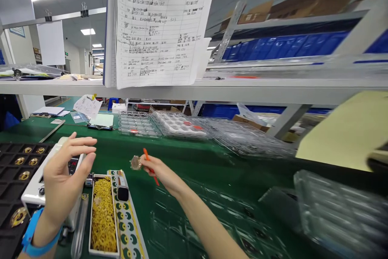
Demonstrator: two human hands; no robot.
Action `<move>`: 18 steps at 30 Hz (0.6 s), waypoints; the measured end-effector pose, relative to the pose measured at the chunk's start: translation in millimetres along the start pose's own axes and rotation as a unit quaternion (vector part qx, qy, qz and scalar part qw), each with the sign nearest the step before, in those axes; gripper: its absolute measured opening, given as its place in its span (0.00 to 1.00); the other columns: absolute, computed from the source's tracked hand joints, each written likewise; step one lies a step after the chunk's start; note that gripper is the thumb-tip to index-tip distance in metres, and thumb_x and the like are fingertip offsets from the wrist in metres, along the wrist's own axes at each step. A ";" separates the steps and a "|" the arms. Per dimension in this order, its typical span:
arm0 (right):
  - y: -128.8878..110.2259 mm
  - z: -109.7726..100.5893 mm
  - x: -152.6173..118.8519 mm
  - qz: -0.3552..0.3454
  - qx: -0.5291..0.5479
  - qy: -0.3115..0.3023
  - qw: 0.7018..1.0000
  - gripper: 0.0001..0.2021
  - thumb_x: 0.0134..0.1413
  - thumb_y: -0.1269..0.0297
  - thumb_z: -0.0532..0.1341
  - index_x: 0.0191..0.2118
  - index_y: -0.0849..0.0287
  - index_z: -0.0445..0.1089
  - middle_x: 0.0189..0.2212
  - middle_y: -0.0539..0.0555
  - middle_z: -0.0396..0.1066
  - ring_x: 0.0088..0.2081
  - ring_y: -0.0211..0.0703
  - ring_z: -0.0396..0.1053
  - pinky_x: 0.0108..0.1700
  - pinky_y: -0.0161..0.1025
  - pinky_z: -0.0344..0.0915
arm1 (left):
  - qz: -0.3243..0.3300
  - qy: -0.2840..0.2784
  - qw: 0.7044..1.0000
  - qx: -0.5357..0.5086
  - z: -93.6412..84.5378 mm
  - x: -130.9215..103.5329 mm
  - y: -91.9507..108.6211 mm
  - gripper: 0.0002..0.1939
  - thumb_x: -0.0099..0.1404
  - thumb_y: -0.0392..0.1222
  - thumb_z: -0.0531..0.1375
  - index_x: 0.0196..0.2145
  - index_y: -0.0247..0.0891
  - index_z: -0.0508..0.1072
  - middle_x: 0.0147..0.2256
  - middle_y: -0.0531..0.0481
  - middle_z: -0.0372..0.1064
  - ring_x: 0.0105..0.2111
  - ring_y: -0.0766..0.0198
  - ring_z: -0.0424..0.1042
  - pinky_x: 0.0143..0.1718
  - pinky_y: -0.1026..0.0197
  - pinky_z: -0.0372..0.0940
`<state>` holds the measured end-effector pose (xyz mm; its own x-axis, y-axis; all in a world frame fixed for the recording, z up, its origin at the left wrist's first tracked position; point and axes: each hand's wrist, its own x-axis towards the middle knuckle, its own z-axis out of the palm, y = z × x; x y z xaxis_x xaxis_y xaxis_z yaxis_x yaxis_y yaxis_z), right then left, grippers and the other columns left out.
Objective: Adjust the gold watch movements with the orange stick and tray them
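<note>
My left hand (68,170), with a blue band (41,234) at the wrist, is raised over a white device (45,184). Its fingers are apart and it holds nothing. Further right, above the green mat, my right hand (151,166) pinches a small round watch-like part (136,163) at its edge. A red stick-like tool (146,154) is also in that hand, passing between its fingers. Between the arms lie a white box of yellow rings (104,214) and a strip of round stickers (127,220) with a small dark-screened device (123,193) on it.
A black compartment tray (10,178) with gold round parts is at the far left. Clear plastic trays (182,125) line the back, with more (339,210) at the right. A shelf beam (212,92) crosses above, with handwritten sheets (160,32) hanging from it.
</note>
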<state>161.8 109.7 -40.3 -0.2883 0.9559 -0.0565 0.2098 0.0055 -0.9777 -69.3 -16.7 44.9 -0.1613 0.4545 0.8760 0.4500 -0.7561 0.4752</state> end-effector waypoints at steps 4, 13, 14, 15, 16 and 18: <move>18.4 15.1 60.3 0.087 -0.106 0.013 0.990 0.15 0.64 0.58 0.60 0.52 0.62 0.68 0.48 0.57 0.70 0.44 0.45 0.71 0.45 0.47 0.71 | 0.060 0.041 0.996 0.054 -15.4 -2.5 15.5 0.11 0.64 0.27 0.60 0.36 0.44 0.75 0.38 0.57 0.77 0.42 0.63 0.76 0.61 0.45 0.60; -6.2 20.5 106.7 0.047 -0.159 0.099 0.981 0.16 0.64 0.58 0.60 0.53 0.61 0.67 0.51 0.57 0.68 0.47 0.47 0.70 0.48 0.49 0.71 | 0.045 0.008 0.994 0.098 -30.6 1.7 6.1 0.09 0.66 0.31 0.59 0.37 0.43 0.76 0.41 0.54 0.76 0.45 0.62 0.74 0.60 0.48 0.60; -7.9 17.1 99.8 0.032 -0.148 0.108 0.983 0.16 0.64 0.58 0.60 0.53 0.61 0.67 0.50 0.57 0.69 0.46 0.46 0.71 0.47 0.48 0.71 | 0.036 0.019 0.995 0.096 -33.1 2.7 7.3 0.08 0.66 0.31 0.59 0.37 0.43 0.76 0.42 0.53 0.76 0.46 0.62 0.74 0.58 0.50 0.62; -8.7 13.0 90.7 0.018 -0.134 0.115 0.984 0.15 0.64 0.58 0.60 0.51 0.61 0.68 0.48 0.56 0.70 0.44 0.45 0.71 0.45 0.46 0.71 | 0.030 0.036 0.995 0.094 -35.3 3.7 9.9 0.08 0.67 0.32 0.59 0.37 0.43 0.76 0.42 0.53 0.76 0.46 0.61 0.74 0.56 0.51 0.65; -8.7 8.3 79.8 0.003 -0.120 0.122 0.985 0.15 0.64 0.57 0.59 0.50 0.62 0.68 0.45 0.55 0.71 0.41 0.42 0.71 0.42 0.44 0.72 | 0.026 0.059 0.994 0.093 -37.3 4.4 13.6 0.08 0.66 0.32 0.59 0.36 0.43 0.77 0.42 0.53 0.76 0.46 0.61 0.74 0.53 0.52 0.66; -7.5 -1.8 55.1 -0.026 -0.088 0.135 0.987 0.15 0.65 0.55 0.58 0.43 0.63 0.71 0.38 0.54 0.72 0.32 0.37 0.69 0.35 0.38 0.69 | 0.039 0.137 0.986 0.092 -41.7 4.8 22.7 0.09 0.66 0.32 0.59 0.35 0.43 0.77 0.41 0.53 0.77 0.44 0.59 0.75 0.48 0.52 0.69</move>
<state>146.1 162.9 -35.7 -0.0482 0.9963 0.0712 0.3671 0.0840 -0.9264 -96.5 -51.3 63.3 -0.3406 0.2354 0.9103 0.6175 -0.6741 0.4053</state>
